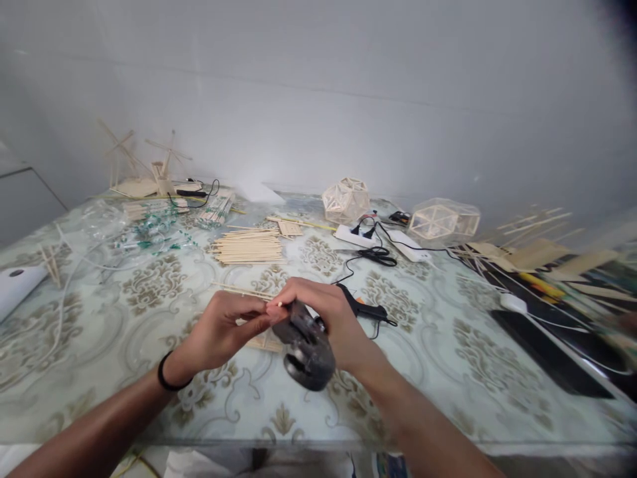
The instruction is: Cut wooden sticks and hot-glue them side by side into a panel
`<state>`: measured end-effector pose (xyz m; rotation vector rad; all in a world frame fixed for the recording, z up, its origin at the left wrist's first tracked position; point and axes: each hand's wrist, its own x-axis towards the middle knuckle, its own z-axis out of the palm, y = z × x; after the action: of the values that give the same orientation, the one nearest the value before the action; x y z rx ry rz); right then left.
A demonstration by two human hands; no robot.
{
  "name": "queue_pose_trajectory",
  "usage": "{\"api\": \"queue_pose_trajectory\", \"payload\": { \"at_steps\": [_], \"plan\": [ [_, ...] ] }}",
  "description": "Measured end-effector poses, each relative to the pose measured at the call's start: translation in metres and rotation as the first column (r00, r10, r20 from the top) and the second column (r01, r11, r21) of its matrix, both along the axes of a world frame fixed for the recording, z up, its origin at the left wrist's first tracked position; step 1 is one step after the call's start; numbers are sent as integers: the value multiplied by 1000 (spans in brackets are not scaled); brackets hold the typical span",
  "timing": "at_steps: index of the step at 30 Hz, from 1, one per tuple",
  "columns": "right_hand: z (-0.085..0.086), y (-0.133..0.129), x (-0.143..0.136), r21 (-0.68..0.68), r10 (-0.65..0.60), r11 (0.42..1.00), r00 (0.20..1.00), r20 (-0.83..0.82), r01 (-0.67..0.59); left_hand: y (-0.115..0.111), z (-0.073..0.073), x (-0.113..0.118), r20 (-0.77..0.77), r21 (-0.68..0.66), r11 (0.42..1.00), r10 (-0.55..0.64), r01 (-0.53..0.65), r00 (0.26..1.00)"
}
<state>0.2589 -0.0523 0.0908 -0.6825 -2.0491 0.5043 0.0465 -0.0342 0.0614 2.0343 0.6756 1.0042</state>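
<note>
– Bare forearms (107, 413) rise from the lower corners. What's gripped?
– Mid-frame, the right hand (321, 307) is wrapped round a dark tool (309, 355); the left hand (226, 325) pinches a thin stick (281, 304), fingertips closed, below the stick pile (249, 246).

The tool (308, 355) is dark grey to black, with a bulky, rounded body and a slight gloss; blur hides its finer detail. Held in the right hand (328, 312) over the counter (239, 418), it tilts, its rounded end toward the front edge, about midway between the left and right edges. The stick (281, 304) is pale and thin, its small tip showing beside the tool's upper end, at the left hand's (231, 325) fingertips; fingers hide much of the rest.
</note>
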Motion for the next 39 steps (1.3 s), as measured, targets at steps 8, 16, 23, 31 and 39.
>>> {"api": "queue_pose_trajectory", "payload": {
  "at_steps": [8,16,23,31,39],
  "plan": [
    [15,-3,30,180,-213,969,943,257,169,2,1,-3,27,1,1000,-23,23,999],
    [-3,-18,44,317,-527,843,782,333,434,0,0,-5,25,-16,999,-41,41,999],
    [-4,-22,21,395,-581,807,711,396,439,1,-4,-5,67,-36,998,-47,50,997],
    [1,-24,14,445,-649,759,609,456,475,3,-8,-4,74,-71,997,-8,14,997],
    [10,-26,11,492,-702,712,497,511,501,3,-5,-4,48,-61,998,17,-14,999]
  ]
}}
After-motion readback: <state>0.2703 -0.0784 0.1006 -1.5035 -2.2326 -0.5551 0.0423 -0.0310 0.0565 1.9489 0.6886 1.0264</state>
